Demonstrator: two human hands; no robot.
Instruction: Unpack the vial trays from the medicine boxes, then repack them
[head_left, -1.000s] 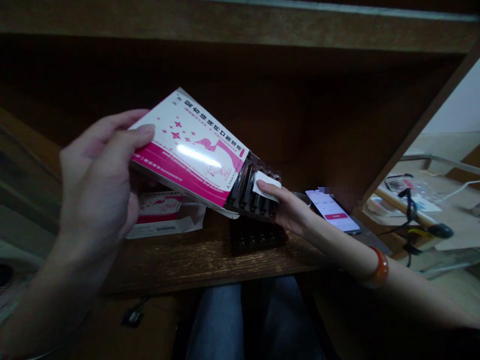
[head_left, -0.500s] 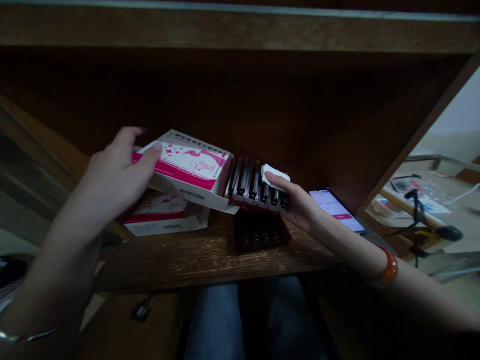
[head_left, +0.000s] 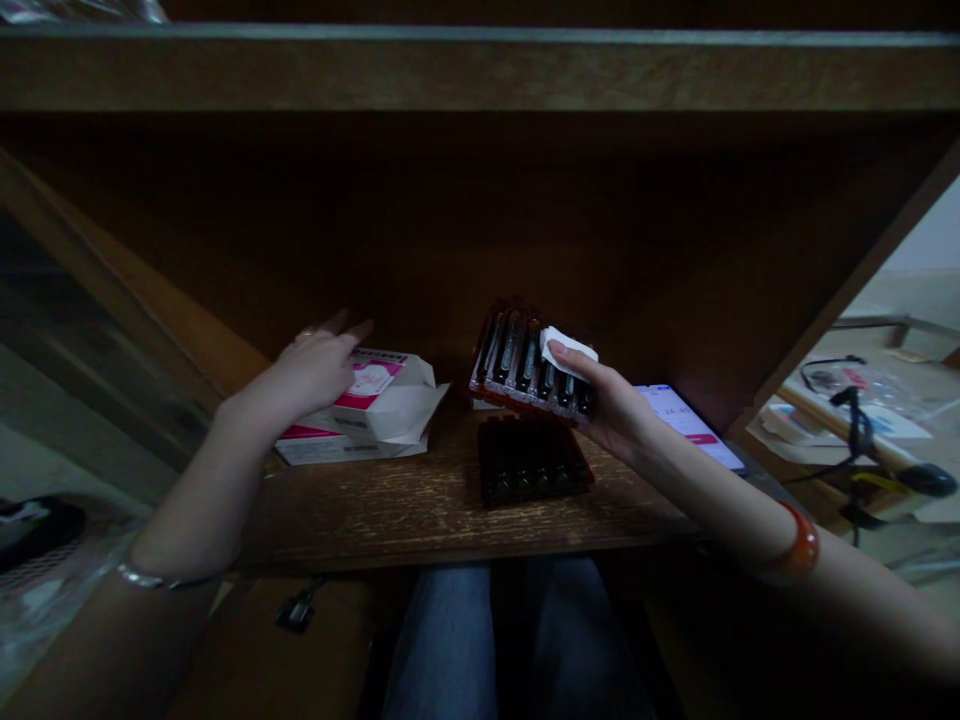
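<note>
My right hand [head_left: 611, 405] grips a dark tray of brown vials [head_left: 525, 368] with a small white paper [head_left: 564, 349] under the thumb, held just above the wooden desk [head_left: 420, 510]. A second dark vial tray [head_left: 532, 462] lies on the desk below it. My left hand [head_left: 307, 372] rests with fingers stretched out on a pink and white box [head_left: 382, 392], which lies on top of another such box [head_left: 330, 446].
A lit phone [head_left: 686, 420] lies on the desk behind my right wrist. A shelf board [head_left: 480, 70] runs overhead. Cables and clutter [head_left: 862, 420] sit on the floor at the right. My knees [head_left: 517, 640] are under the desk edge.
My left hand has laid the pink box down on the other box at the left. The vial tray has come fully out of the box and stays in my right hand.
</note>
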